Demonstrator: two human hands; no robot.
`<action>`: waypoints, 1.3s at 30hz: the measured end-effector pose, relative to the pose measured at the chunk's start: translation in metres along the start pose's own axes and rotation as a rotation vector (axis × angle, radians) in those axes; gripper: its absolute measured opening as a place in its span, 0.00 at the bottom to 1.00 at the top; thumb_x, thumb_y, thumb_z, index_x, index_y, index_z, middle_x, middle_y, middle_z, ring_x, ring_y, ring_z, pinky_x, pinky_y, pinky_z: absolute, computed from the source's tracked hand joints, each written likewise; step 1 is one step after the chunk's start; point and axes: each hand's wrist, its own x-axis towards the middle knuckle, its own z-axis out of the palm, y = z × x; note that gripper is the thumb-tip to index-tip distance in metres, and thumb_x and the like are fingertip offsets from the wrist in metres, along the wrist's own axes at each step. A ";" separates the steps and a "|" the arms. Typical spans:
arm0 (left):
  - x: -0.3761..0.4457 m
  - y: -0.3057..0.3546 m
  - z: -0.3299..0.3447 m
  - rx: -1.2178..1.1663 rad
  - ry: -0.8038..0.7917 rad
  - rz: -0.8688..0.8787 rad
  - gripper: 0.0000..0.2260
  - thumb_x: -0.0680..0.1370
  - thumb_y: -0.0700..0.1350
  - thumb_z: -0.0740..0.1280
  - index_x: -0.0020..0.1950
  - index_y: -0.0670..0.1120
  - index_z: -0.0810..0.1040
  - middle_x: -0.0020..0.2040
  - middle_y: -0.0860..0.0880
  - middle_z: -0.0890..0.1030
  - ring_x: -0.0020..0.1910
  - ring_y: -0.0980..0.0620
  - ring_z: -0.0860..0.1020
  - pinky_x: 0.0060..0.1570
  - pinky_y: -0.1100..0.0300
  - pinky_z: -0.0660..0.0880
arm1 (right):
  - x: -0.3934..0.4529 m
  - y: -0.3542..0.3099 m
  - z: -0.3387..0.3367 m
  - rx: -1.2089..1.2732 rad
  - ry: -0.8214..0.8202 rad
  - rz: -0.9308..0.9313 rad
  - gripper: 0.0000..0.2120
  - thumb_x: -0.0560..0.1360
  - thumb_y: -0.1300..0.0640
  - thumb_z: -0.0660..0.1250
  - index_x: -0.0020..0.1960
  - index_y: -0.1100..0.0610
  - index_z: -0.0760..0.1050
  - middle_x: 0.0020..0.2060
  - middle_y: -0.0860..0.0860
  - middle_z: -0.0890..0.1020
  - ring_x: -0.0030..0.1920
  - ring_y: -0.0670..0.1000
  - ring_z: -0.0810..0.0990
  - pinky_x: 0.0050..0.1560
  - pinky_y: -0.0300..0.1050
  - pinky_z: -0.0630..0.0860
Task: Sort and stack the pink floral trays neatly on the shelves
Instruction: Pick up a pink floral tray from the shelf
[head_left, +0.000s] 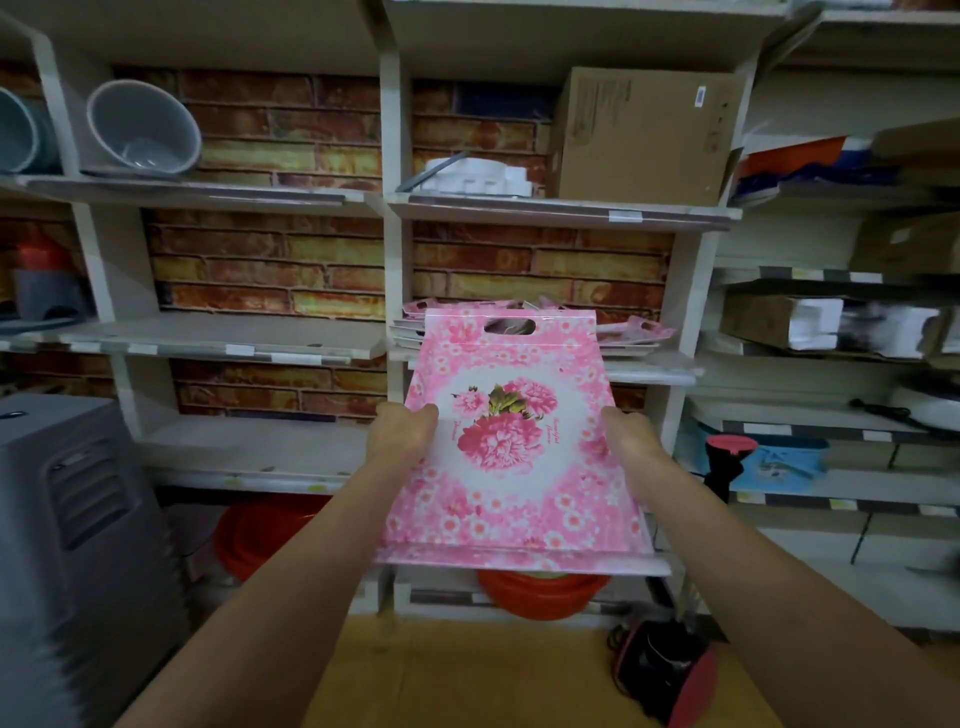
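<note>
Both hands, left (402, 431) and right (631, 434), gripped the tray (511, 447) by its side edges, fingers curled round. Beyond them lay the shelf (649, 371) pile (631, 332). It looked stiff, light, glossy; edges suit holding.

Pink floral tray (511, 447); red-and-yellow brick-patterned wall (270, 270)

Both arms extended forward, bare forearms converging toward centre. Left hand (402, 431) grips left edge of pink floral tray (511, 447), thumb on top face, other fingers hidden underneath. Right hand (631, 436) grips right edge at about same height, back of hand up, fingers wrapped under out of view. Wrists roughly straight. Tray held between hands, tilted, handle slot end away from body.
</note>
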 end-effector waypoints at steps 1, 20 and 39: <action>0.010 0.005 0.004 0.000 0.005 -0.002 0.25 0.76 0.51 0.61 0.66 0.35 0.69 0.61 0.37 0.77 0.58 0.37 0.76 0.54 0.51 0.74 | 0.013 -0.004 0.001 0.005 0.005 0.000 0.23 0.71 0.47 0.53 0.55 0.59 0.77 0.52 0.59 0.82 0.51 0.62 0.81 0.59 0.60 0.76; 0.196 -0.011 -0.009 -0.054 0.097 -0.091 0.25 0.77 0.52 0.61 0.68 0.36 0.67 0.62 0.37 0.75 0.58 0.37 0.76 0.59 0.49 0.74 | 0.160 -0.057 0.145 0.023 -0.132 -0.018 0.22 0.78 0.51 0.53 0.62 0.65 0.73 0.56 0.62 0.79 0.55 0.63 0.79 0.58 0.55 0.77; 0.382 0.014 0.086 -0.087 -0.058 -0.017 0.19 0.78 0.48 0.62 0.63 0.36 0.75 0.59 0.37 0.78 0.52 0.41 0.76 0.49 0.55 0.70 | 0.342 -0.085 0.187 -0.002 0.017 -0.016 0.18 0.79 0.53 0.55 0.58 0.64 0.75 0.51 0.61 0.80 0.48 0.59 0.79 0.47 0.47 0.73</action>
